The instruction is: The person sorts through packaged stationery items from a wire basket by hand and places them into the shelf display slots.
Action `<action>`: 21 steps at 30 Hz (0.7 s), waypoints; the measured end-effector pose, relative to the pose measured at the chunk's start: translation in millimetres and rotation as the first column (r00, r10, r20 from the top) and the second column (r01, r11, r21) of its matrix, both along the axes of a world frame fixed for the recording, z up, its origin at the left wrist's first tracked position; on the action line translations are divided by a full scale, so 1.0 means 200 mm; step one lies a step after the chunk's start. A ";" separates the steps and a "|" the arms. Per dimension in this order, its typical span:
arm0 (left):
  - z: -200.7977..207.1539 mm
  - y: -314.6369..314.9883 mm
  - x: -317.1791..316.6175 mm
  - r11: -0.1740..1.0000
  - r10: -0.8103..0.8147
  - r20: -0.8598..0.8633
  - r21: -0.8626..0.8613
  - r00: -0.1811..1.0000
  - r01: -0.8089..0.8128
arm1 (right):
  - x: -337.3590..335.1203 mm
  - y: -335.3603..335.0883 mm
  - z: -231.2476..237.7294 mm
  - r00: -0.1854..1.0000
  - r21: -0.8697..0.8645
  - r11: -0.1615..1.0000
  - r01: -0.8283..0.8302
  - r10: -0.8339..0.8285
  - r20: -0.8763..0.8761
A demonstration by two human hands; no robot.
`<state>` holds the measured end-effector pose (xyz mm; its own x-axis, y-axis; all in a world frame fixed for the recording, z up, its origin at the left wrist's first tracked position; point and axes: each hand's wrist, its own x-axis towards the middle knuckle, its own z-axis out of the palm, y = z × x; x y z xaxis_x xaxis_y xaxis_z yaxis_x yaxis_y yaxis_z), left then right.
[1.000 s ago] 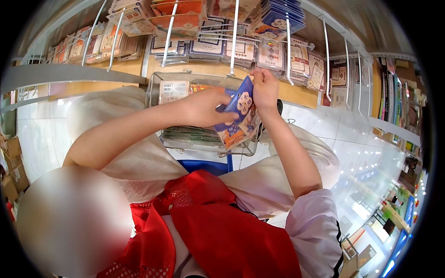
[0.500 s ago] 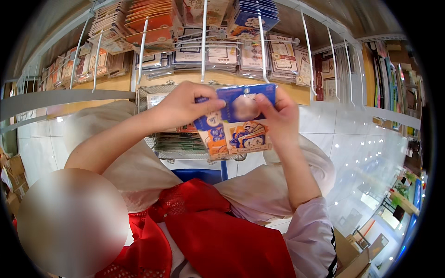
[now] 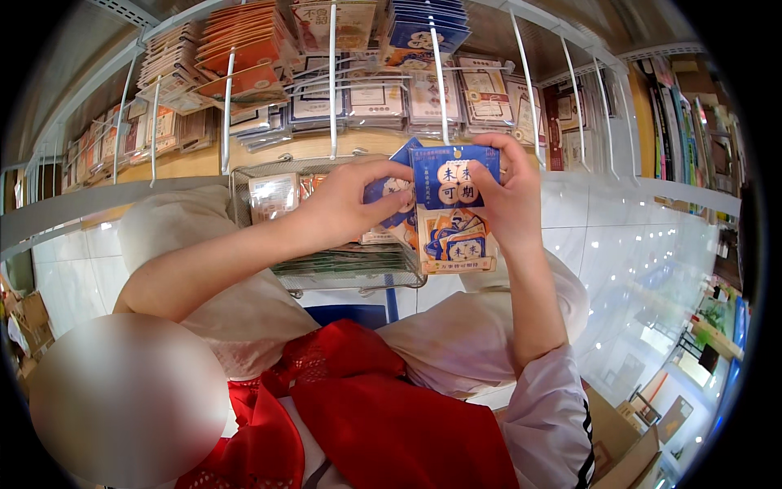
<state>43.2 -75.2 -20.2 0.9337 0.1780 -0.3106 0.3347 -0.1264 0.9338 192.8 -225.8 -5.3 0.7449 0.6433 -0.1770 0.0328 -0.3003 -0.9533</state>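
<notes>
My right hand (image 3: 511,191) holds a flat blue-and-orange card packet (image 3: 456,216) by its right edge, the thumb on its front. The packet stands upright, with round white emblems and a picture of fanned cards on it. A second, matching packet (image 3: 397,213) is pinched between thumb and fingers of my left hand (image 3: 354,200). It tilts and lies partly behind the first. Both hands are above a wire basket (image 3: 350,285) on my lap, which holds more packets, among them a white-and-orange one (image 3: 274,196) and green ones (image 3: 346,262).
White metal hooks (image 3: 332,90) jut toward me from a rack ahead. Orange packets (image 3: 244,57) and blue packets (image 3: 428,34) hang there in stacks, with rows of wrapped cards (image 3: 376,99) behind. Books (image 3: 692,122) stand at the right. Cardboard boxes (image 3: 623,440) sit at lower right.
The right packet has moved a little right and turned more upright, its front now sharp. The left packet has slipped further behind it. The whole view has shifted slightly.
</notes>
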 end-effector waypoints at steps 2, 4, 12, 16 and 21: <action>-0.02 -0.01 0.00 0.998 0.031 0.135 0.055 0.990 -0.039 | 0.00 0.00 0.00 1.000 -0.045 0.999 0.001 0.001 0.027; 0.02 0.00 0.00 0.998 0.011 0.081 0.061 0.997 -0.016 | 0.00 0.00 -0.02 0.988 -0.067 0.998 -0.014 0.024 0.154; -0.05 -0.02 -0.02 0.995 0.051 0.055 0.088 0.997 -0.056 | 0.03 0.10 -0.02 0.900 -0.140 0.990 -0.002 0.063 0.432; -0.09 -0.01 -0.03 0.978 -0.016 0.124 0.208 0.992 -0.010 | 0.16 0.18 0.01 0.815 -0.323 0.943 -0.086 0.253 0.522; -0.14 0.00 -0.07 0.990 0.054 0.006 0.128 0.999 -0.055 | 0.27 0.35 -0.01 0.685 -0.383 0.924 0.010 0.273 0.675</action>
